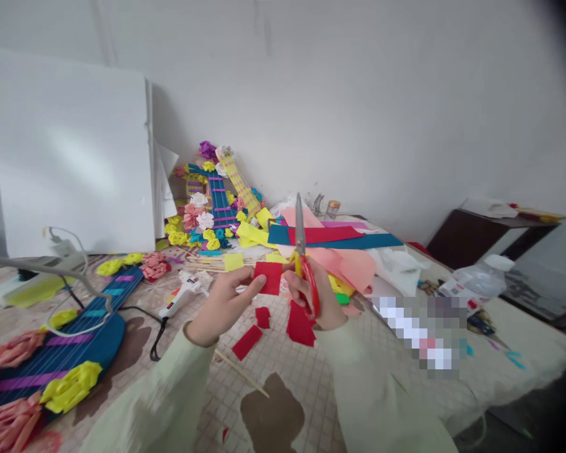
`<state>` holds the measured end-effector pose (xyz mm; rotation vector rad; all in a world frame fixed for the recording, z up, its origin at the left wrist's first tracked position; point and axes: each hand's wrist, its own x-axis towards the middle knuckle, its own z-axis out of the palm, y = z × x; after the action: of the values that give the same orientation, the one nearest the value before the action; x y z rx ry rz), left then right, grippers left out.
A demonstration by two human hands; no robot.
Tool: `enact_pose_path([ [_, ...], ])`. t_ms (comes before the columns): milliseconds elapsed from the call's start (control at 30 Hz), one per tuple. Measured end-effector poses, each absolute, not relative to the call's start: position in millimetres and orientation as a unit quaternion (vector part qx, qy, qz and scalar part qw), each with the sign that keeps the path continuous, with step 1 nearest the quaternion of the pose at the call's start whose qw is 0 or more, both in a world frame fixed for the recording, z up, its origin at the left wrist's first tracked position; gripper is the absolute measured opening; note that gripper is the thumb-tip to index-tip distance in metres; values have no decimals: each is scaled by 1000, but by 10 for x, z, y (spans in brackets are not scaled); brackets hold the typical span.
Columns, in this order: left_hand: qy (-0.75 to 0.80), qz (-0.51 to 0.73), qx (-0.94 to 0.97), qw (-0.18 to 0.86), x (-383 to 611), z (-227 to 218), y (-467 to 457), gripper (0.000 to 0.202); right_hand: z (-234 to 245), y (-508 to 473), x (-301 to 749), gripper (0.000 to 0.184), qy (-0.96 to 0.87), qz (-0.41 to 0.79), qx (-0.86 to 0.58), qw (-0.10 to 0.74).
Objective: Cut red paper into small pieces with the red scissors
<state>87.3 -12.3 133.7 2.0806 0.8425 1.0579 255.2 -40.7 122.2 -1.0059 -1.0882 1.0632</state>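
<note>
My left hand pinches a small red paper square held up over the table. My right hand grips red-handled scissors, blades pointing up, right beside the square. Red paper scraps and a larger red piece lie on the checked tablecloth below the hands. A thin wooden stick lies near my left sleeve.
A white glue gun with a black cord lies left of the hands. A blue guitar-shaped craft with paper flowers sits at the left. More flower crafts and coloured paper sheets pile at the back. White board leans on the wall.
</note>
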Motion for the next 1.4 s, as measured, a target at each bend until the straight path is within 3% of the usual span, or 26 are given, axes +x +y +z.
enact_pose_path([
  [367, 351, 351, 800, 336, 904, 1227, -30, 31, 1104, -214, 2404, 44, -458, 441, -441, 634],
  [667, 378, 429, 756, 318, 809, 1245, 109, 34, 645, -186, 2582, 34, -382, 562, -397, 617],
  [967, 390, 474, 679, 402, 781, 1156, 233, 26, 494, -217, 2593, 50, -348, 604, -320, 641],
  [1100, 359, 337, 757, 430, 737, 1211, 221, 30, 484, -200, 2587, 30, -344, 590, -333, 650],
  [1200, 332, 245, 800, 436, 739, 1249, 191, 32, 476, -202, 2557, 32, -356, 571, -345, 654],
  [1400, 335, 194, 853, 350, 855, 1146, 165, 33, 446, -223, 2496, 30, -397, 549, -380, 630],
])
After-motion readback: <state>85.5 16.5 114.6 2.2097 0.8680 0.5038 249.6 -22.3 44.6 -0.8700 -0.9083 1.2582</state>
